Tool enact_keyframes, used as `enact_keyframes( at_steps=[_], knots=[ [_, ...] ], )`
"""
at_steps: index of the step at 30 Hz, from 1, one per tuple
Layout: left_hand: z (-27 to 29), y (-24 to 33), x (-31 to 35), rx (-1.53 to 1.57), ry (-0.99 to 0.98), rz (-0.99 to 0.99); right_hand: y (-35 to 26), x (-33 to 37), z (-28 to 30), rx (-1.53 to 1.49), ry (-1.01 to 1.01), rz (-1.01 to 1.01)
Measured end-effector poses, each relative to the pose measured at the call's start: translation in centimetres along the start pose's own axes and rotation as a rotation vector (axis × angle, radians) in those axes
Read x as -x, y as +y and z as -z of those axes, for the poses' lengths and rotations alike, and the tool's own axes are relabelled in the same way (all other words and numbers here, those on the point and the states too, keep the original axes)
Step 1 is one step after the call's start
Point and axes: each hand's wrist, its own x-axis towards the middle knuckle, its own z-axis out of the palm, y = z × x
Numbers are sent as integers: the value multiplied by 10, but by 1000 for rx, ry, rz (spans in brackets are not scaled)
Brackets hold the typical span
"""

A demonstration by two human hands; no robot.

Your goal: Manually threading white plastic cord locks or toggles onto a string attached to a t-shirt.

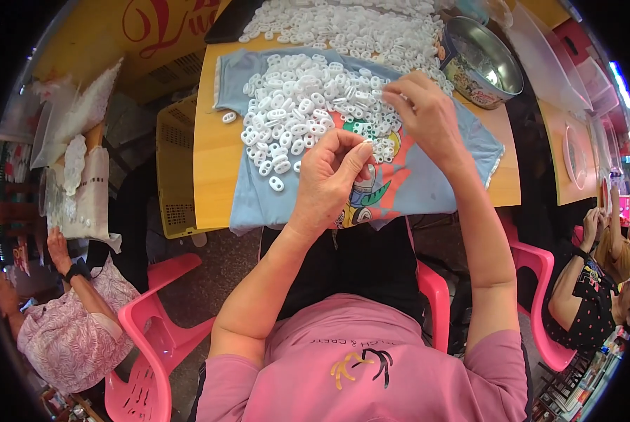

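Note:
A heap of small white oval plastic pieces with two holes each [287,105] lies on a blue printed cloth [265,200] in front of me. My left hand [332,169] is closed in a pinch at the near right side of this heap, with a bit of a white plastic piece showing at the thumb and fingertip. My right hand [427,116] hovers over the right part of the heap, its fingers bent and apart, with nothing visible between them. Under the left hand, part of the cloth's orange and green print shows.
More white pieces [350,28] spread across the table's far side. A round metal tin [484,63] stands at the far right. A yellow crate [177,169] is left of the wooden table [213,155]. Pink chairs [156,337] and other people sit at both sides.

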Motion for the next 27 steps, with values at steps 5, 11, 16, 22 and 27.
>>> enact_keyframes(
  at_steps=[5, 11, 16, 22, 27],
  knots=[
    [1, 0, 0, -46, -11, -7, -6, -7, -1, 118, -100, 15],
    [0, 1, 1, -26, -5, -7, -6, -4, -1, -23, -61, -67],
    [2, -1, 1, 9, -7, 6, -23, 12, 9, -788, -94, -537],
    [1, 0, 1, 26, -28, -7, -43, 35, 16, -1249, -153, -805],
    [3, -1, 0, 29, -24, -17, -52, 41, 18, -1293, -154, -834]
  ],
)
